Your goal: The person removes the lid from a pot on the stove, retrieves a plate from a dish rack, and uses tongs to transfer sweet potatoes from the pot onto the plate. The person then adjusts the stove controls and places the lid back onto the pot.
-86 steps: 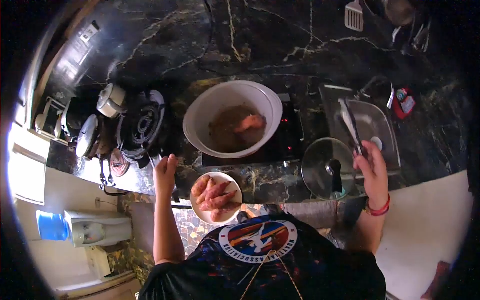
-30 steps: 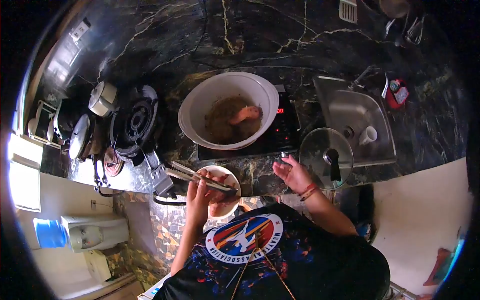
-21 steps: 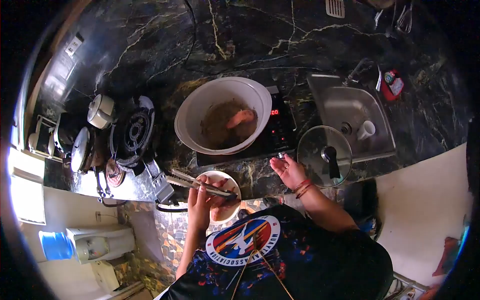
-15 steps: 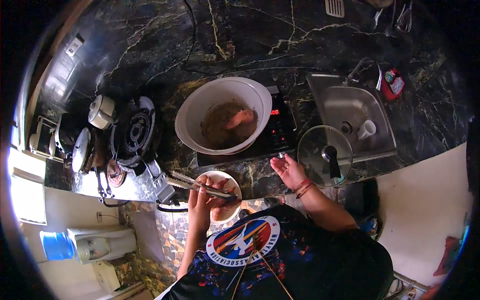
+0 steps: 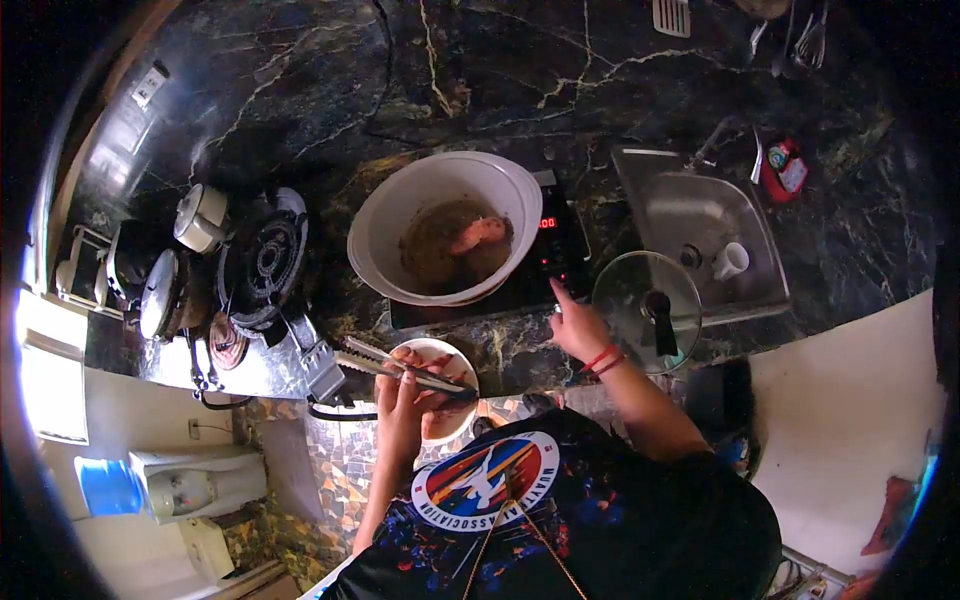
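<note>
My left hand is closed around a pair of metal tongs, over a white plate of raw-looking meat pieces. Whether it also supports the plate is hidden. With index finger stretched out and other fingers curled, my right hand is at the front edge of a black induction cooker, its fingertip by the lit controls. It appears to hold nothing. On the cooker stands a large white pot, with a pinkish piece of meat in brownish contents.
A glass lid with a black handle lies right of my right hand. Beyond it is a steel sink with a white mug. On the left stand a gas burner, a small white pot and other cookware.
My right hand has turned from a palm-up, spread pose to pointing with its index finger, and has moved up toward the cooker's controls. My left hand stays with the tongs over the plate.
</note>
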`<state>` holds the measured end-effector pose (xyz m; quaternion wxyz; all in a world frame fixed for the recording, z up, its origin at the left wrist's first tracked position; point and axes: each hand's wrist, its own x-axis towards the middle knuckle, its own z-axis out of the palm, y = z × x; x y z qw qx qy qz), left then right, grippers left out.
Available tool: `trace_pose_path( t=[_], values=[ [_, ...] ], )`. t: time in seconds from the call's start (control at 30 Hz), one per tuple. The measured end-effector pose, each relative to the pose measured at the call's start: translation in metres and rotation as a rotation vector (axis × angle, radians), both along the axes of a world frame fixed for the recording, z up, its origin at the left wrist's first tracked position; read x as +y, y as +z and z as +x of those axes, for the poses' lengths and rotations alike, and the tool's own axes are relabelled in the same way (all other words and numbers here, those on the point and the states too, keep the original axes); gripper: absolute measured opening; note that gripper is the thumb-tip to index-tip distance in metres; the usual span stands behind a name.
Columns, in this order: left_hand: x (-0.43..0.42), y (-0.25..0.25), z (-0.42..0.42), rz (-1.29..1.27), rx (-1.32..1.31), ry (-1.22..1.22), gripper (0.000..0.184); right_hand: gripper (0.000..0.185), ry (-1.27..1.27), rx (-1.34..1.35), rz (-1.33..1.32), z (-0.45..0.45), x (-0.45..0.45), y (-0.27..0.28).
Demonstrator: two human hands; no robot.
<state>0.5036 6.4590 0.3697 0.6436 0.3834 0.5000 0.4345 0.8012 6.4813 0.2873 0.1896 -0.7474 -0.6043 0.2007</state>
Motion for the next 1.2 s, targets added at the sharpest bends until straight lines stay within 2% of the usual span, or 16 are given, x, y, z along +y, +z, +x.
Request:
trace_pose_path(
  t=[0.1, 0.2, 0.23, 0.33, 0.43, 0.53, 0.63, 0.73, 0.87, 1.0, 1.03, 1.13, 1.2],
  values=[
    [-0.002, 0.004, -0.002, 0.006, 0.023, 0.012, 0.033, 0.056, -0.046, 0.259, 0.127, 0.007, -0.007, 0.006],
    [-0.003, 0.005, -0.004, -0.002, 0.019, 0.008, 0.033, 0.054, -0.065, 0.523, 0.065, 0.008, -0.023, 0.014],
    [-0.003, 0.007, -0.004, -0.001, 0.011, 0.008, 0.033, 0.055, -0.047, 0.336, 0.123, 0.007, -0.023, 0.009],
    [-0.003, 0.006, -0.004, 0.013, 0.028, 0.008, 0.034, 0.058, -0.066, 0.186, 0.006, -0.002, -0.017, 0.028],
    [-0.003, 0.002, -0.002, 0.011, 0.052, 0.001, 0.034, 0.064, 0.07, -0.047, -0.027, 0.001, -0.001, 0.01],
    [0.0, 0.0, -0.003, 0.01, 0.027, -0.005, 0.034, 0.066, 0.062, -0.022, 0.03, 0.006, 0.002, 0.005],
    [-0.003, 0.01, -0.002, 0.0, 0.036, -0.014, 0.035, 0.058, 0.047, 0.102, 0.137, 0.005, -0.009, 0.014],
    [-0.006, 0.006, -0.004, 0.041, 0.066, 0.051, 0.04, 0.042, 0.043, 0.403, 0.013, 0.007, -0.021, 0.018],
    [-0.01, -0.014, -0.023, 0.057, 0.058, 0.176, 0.042, 0.019, -0.018, 0.624, -0.046, 0.014, -0.03, -0.003],
    [-0.012, -0.021, -0.037, 0.033, -0.04, 0.26, 0.037, 0.021, -0.044, 0.761, -0.126, 0.02, -0.033, -0.008],
    [-0.012, -0.017, -0.033, 0.075, 0.048, 0.293, 0.039, 0.023, -0.047, 0.792, -0.146, 0.02, -0.033, -0.008],
    [-0.012, -0.028, -0.05, 0.068, -0.086, 0.36, 0.04, 0.023, -0.171, 0.998, -0.271, 0.019, -0.033, -0.005],
    [-0.016, -0.027, -0.055, 0.034, -0.176, 0.437, 0.038, 0.023, -0.343, 1.178, -0.281, 0.014, -0.034, -0.01]
  ],
)
